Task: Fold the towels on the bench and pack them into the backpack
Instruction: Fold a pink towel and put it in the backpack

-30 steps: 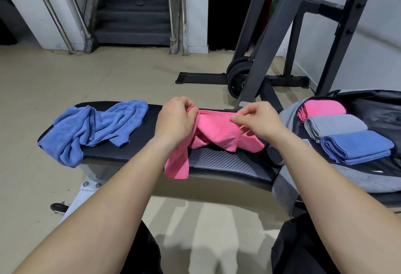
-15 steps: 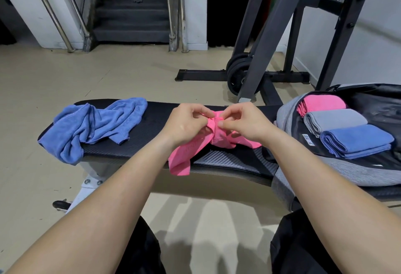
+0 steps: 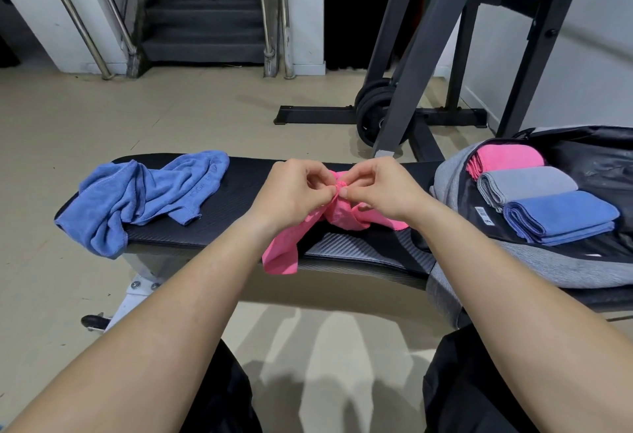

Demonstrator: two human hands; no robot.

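Observation:
A crumpled pink towel (image 3: pixel 284 254) lies on the middle of the black bench (image 3: pixel 239 192), one end hanging over the near edge. My left hand (image 3: pixel 291 192) and my right hand (image 3: pixel 383 192) meet above it, both pinching the same bunched bit of pink cloth between thumb and fingers. A crumpled blue towel (image 3: pixel 144 196) lies at the bench's left end. At the right, an open grey backpack (image 3: pixel 548 268) holds three folded towels side by side: pink (image 3: pixel 507 158), grey (image 3: pixel 527 182) and blue (image 3: pixel 561 216).
A black squat rack (image 3: pixel 431 55) with weight plates (image 3: pixel 373 114) stands behind the bench. Stairs with steel handrails (image 3: pixel 205 14) rise at the back. Beige floor lies all around. My dark-clad knees show at the bottom.
My hands, a towel's width apart a second ago, have come together at the middle, bringing the pink towel's pinched parts to one point.

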